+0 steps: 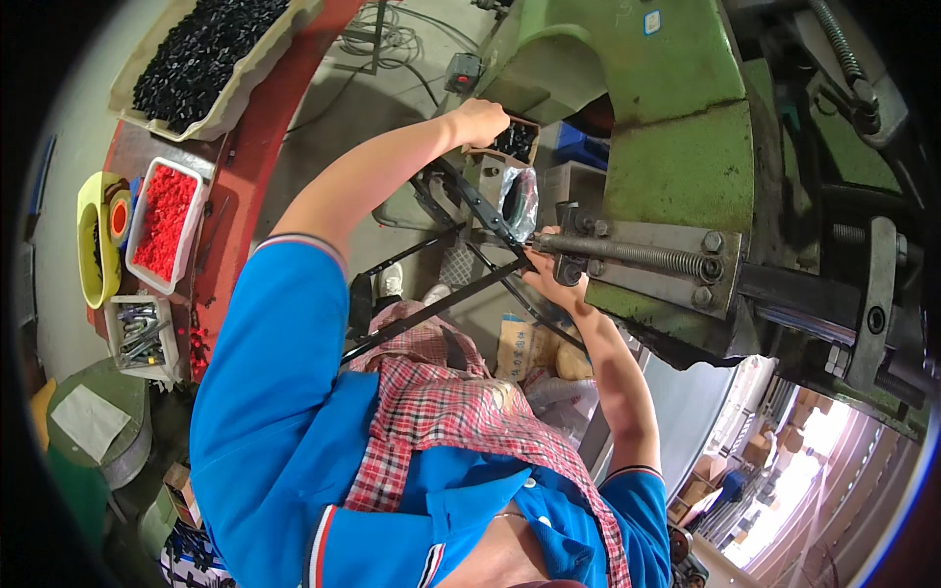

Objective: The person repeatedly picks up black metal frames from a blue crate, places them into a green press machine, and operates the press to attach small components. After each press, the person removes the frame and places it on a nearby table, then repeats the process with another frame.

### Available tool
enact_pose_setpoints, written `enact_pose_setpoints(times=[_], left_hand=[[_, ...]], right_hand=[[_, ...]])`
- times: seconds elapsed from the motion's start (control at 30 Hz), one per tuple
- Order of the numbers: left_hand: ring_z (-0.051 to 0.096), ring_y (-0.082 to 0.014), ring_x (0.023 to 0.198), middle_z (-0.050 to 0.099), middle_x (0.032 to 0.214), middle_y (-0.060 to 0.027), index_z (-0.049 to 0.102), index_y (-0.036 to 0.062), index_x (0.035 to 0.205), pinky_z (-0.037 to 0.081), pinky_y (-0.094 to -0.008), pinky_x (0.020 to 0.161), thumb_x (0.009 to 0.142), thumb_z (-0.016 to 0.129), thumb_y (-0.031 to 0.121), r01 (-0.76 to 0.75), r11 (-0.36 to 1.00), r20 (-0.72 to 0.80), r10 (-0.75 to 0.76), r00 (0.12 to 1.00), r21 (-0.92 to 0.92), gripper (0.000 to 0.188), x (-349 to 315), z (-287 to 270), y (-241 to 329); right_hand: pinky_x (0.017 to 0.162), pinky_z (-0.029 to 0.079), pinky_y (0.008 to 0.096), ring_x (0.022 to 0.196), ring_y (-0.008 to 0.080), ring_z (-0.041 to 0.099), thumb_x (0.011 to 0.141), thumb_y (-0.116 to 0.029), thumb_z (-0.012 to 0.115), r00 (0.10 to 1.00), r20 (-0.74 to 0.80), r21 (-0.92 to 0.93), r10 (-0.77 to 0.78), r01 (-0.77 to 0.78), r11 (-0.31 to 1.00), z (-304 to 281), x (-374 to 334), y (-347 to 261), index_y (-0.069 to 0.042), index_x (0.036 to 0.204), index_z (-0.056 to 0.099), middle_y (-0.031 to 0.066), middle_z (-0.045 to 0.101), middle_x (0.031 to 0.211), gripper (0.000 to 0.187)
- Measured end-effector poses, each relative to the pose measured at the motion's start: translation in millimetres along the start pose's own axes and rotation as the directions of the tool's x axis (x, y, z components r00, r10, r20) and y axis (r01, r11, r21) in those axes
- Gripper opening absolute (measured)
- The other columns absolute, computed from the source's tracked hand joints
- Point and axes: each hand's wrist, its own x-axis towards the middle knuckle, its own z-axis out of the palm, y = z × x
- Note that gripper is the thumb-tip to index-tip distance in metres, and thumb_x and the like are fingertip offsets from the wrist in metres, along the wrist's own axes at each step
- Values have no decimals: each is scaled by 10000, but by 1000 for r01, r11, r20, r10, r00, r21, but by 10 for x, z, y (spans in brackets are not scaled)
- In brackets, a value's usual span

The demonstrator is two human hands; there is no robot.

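Note:
My left hand is closed at the near-left rim of a small brown box that holds small black parts. What its curled fingers hold, if anything, is hidden. My right hand is at the tooling of a green press, its fingers around the end of a black metal frame. The frame's crossed bars slant across in front of my body. Right above that hand are a dark clamp block and a long coil spring. Foil wraps a round part next to the box.
On the red-edged table at left stand a large tray of black parts, a white bin of red parts and a box of metal pieces. A blue bin sits behind the box. Sacks lie below; cables cross the floor.

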Motion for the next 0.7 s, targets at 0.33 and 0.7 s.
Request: enact_pose_setpoints(times=[0.33,0.7], left_hand=[[648,-342,847,648,887,-167,653,32,864,529,-442,716,781,598,126,-34,999,-132,38,990,34,137,86,70,-46],[586,-369,612,557,596,-169,620,-15,804,478,-435,566,684,780,236,-220,919,-536,10,844,-328,321,-1551,-376,1532]], right_hand=[[965,435,414,1128,303,551,795,-354,693,972,193,135,133,-161,978,246,-69,83,-90,1224,584,100,618,1182,515],[852,495,417,951,318,629,808,-317,636,989,-84,306,122,-91,948,91,87,-28,-107,1109,633,117,664,1046,367]])
